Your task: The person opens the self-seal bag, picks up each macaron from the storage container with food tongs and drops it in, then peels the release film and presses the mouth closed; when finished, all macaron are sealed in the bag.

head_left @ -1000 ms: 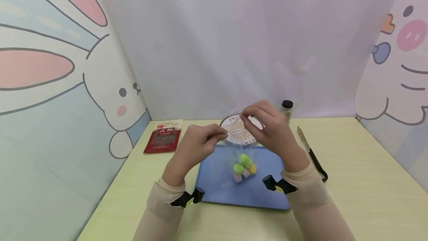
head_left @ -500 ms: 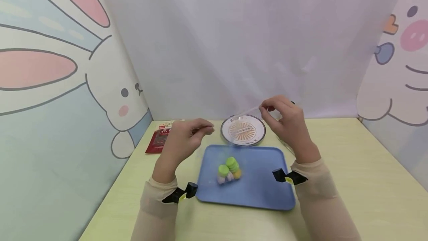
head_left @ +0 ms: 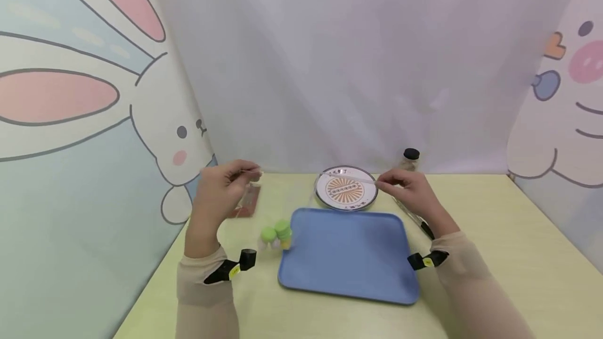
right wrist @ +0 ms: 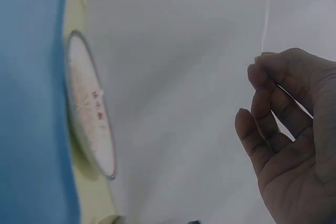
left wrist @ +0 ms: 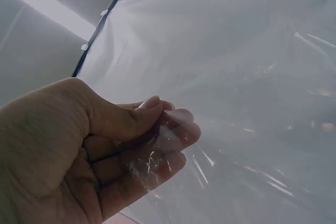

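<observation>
My left hand [head_left: 219, 190] pinches the top edge of a clear plastic bag [left wrist: 165, 140] between thumb and fingers. Low in the bag are green, yellow and pale round pieces that look like macarons [head_left: 282, 230], hanging by the left edge of the blue tray [head_left: 348, 255]. Apart from it, over on the right side, my right hand [head_left: 414, 192] pinches the end of a thin clear strip [right wrist: 265, 19] with thumb and forefinger. In the head view that strip runs leftward across the patterned plate [head_left: 346, 191], then bends down toward the bag.
Behind the bag a red packet [head_left: 249, 205] lies on the table [head_left: 494, 234], partly covered by my left hand. A jar with a black lid [head_left: 411, 155] stands at the back right. Tongs with a black handle [head_left: 426, 230] lie partly behind my right hand.
My hands have moved well apart. The left has carried the bag of macarons leftward from over the tray to its left edge; the right has moved rightward and lower, drawing the strip out.
</observation>
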Motion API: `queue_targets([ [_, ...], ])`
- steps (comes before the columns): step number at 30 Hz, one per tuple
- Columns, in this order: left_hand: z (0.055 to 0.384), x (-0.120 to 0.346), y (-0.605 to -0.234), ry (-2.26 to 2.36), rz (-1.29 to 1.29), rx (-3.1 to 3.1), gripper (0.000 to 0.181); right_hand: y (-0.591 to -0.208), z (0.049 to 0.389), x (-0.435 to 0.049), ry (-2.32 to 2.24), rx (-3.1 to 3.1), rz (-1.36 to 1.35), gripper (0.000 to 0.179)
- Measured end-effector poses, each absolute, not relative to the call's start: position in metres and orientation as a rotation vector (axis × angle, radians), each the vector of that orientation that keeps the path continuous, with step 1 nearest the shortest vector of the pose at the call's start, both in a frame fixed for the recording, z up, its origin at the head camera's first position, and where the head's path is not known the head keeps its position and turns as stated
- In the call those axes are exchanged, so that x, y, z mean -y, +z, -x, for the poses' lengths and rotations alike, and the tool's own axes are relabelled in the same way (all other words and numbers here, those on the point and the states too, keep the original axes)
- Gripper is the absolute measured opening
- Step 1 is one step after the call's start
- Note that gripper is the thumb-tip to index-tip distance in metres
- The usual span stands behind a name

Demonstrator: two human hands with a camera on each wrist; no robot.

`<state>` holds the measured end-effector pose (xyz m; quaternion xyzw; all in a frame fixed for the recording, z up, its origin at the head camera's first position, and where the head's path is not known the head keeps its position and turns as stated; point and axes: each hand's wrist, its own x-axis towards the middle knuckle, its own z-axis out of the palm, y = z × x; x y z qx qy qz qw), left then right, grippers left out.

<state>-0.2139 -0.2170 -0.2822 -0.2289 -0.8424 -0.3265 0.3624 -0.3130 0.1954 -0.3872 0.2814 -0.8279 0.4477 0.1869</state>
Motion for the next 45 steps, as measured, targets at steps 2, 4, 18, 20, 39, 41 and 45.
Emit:
queue_targets([
  [2, 0.214, 0.224, -0.28, -0.814, 0.551, 2.15, 0.006, -0.406, 0.319, -0.201, 1.313, 2.423, -0.734, 0.015],
  [4, 0.213, 0.23, -0.278, -0.79, 0.514, 2.14, 0.006, -0.425, 0.326, -0.207, 1.355, 2.493, -0.697, 0.023],
  [18, 0.207, 0.237, -0.271, -0.773, 0.429, 2.059, 0.011, -0.47, 0.347, -0.217, 1.137, 2.753, -0.916, 0.007],
  [20, 0.207, 0.236, -0.271, -0.787, 0.432, 2.061, 0.011, -0.464, 0.346, -0.218, 1.051, 2.744, -0.993, 0.007],
  [39, 0.214, 0.211, -0.278, -0.853, 0.636, 2.04, 0.009, -0.414, 0.321, -0.187, 1.211, 2.634, -1.074, 0.037],
  [41, 0.214, 0.207, -0.279, -0.877, 0.668, 2.041, 0.009, -0.402, 0.31, -0.167, 1.415, 2.582, -1.145, 0.054],
  [45, 0.214, 0.2, -0.279, -0.952, 0.726, 2.041, 0.008, -0.379, 0.293, -0.129, 1.813, 2.405, -1.258, 0.07],
])
